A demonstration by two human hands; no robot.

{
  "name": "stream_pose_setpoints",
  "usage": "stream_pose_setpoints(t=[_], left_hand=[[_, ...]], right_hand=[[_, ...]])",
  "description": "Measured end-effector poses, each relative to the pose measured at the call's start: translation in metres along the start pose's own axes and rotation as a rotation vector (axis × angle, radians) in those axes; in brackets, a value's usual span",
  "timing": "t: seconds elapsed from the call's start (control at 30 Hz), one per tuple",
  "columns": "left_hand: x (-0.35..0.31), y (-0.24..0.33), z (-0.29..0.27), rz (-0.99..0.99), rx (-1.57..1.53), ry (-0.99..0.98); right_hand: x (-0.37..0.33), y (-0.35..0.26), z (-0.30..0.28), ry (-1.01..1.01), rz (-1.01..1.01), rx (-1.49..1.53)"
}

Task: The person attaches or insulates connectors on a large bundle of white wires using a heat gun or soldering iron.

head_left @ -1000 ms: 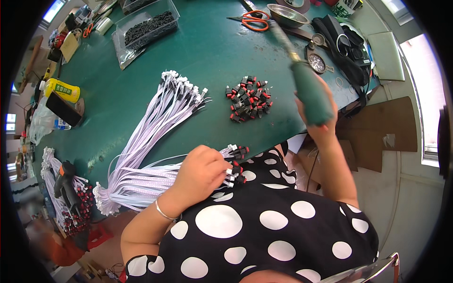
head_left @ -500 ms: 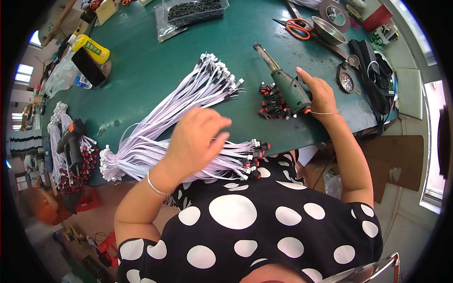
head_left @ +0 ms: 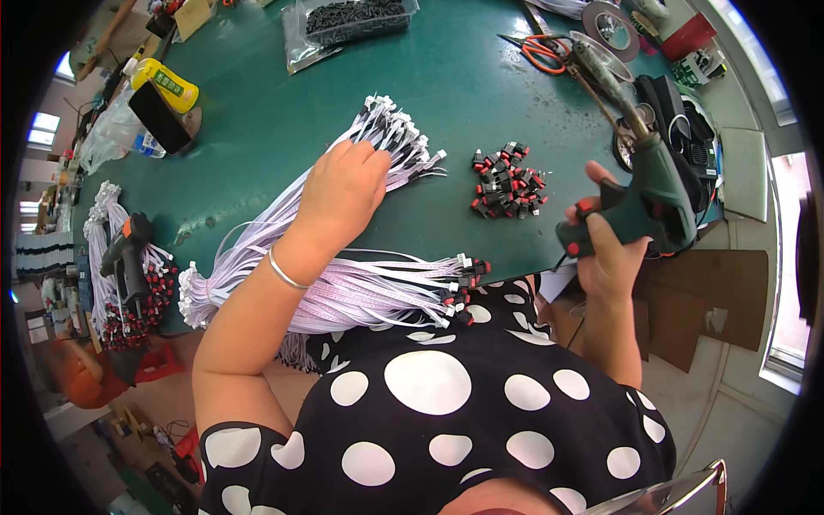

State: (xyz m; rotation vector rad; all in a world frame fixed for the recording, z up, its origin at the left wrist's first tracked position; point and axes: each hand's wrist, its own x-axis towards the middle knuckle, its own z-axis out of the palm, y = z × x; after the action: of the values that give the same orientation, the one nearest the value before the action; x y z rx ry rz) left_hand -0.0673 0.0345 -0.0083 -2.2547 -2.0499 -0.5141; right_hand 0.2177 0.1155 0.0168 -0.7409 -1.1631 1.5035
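Note:
My right hand [head_left: 616, 257] is wrapped round the grip of a green heat gun [head_left: 663, 184], raised over the table's right side. Its long metal nozzle points up toward the far edge. My left hand [head_left: 343, 190] is closed on a bundle of thin white cables [head_left: 279, 199], just below their white plug ends; the fingertips are partly hidden. Nearer to me lies a second bunch of white cables [head_left: 378, 287] with black-and-red ends. Between my hands sits a heap of small black-and-red connectors [head_left: 508, 184].
Orange-handled scissors [head_left: 542, 53], a tape roll [head_left: 609, 30] and a bin of black pieces [head_left: 356, 21] stand at the back. At the left are a phone [head_left: 161, 118], a yellow bottle [head_left: 172, 86] and another gun-shaped tool [head_left: 129, 262] on more cables. A person [head_left: 81, 378] is beyond.
My right hand has lifted the heat gun off the table, away from the connectors and to the right. My left hand has moved up and closed on the upper cable bundle.

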Motion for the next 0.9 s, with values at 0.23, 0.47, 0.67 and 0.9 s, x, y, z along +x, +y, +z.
stream_pose_setpoints(t=[0.23, 0.47, 0.67, 0.9], left_hand=[[-0.006, 0.002, -0.001, 0.028, -0.138, 0.144], [-0.012, 0.032, -0.020, -0.427, -0.934, -0.092], [-0.020, 0.045, -0.033, -0.188, -0.811, -0.304], [-0.028, 0.050, -0.033, -0.334, -1.244, -0.420]], right_hand=[[-0.019, 0.026, 0.016, -0.131, 0.246, 0.269], [-0.021, 0.028, 0.012, -0.197, 0.341, 0.226], [-0.028, 0.030, 0.031, -0.188, 0.403, 0.096], [-0.037, 0.028, 0.040, -0.152, 0.439, 0.091]])
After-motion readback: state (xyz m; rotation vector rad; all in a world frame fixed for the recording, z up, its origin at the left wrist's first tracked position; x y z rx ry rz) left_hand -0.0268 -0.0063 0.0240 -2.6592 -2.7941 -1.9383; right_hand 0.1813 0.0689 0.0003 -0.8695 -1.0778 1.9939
